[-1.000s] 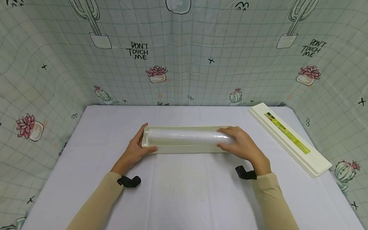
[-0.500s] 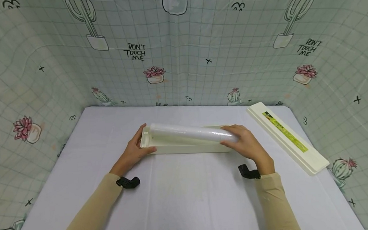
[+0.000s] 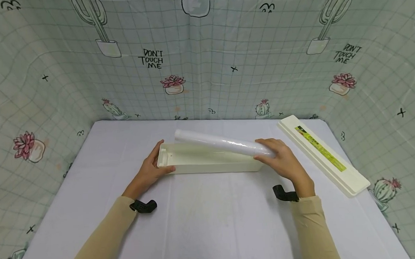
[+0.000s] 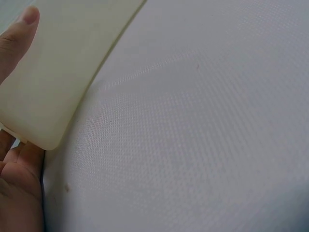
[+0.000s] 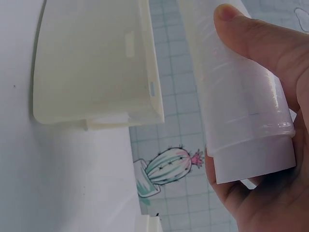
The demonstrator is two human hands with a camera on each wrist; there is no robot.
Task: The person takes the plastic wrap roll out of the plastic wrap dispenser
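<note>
A long cream plastic cling film box [image 3: 209, 168] stands uncovered on the white-clothed table. My left hand [image 3: 150, 170] grips its left end, thumb on the front wall and fingers round the far side. Above the box, a roll of cling film [image 3: 218, 140] slants, its left end higher and farther back. My right hand [image 3: 283, 159] holds the roll by its right end. The right wrist view shows the thumb across the clear film [image 5: 246, 101] and the white core [image 5: 256, 159] sticking out past it.
A long cream lid [image 3: 334, 174] with a yellow-green label [image 3: 321, 147] lies slantwise at the table's right side. A patterned cloth [image 3: 216, 86] with cactus drawings hangs behind and along both sides.
My right hand has lifted the cling film roll out of the box, left end first, and shifted slightly right. My left hand has stayed on the box's left end.
</note>
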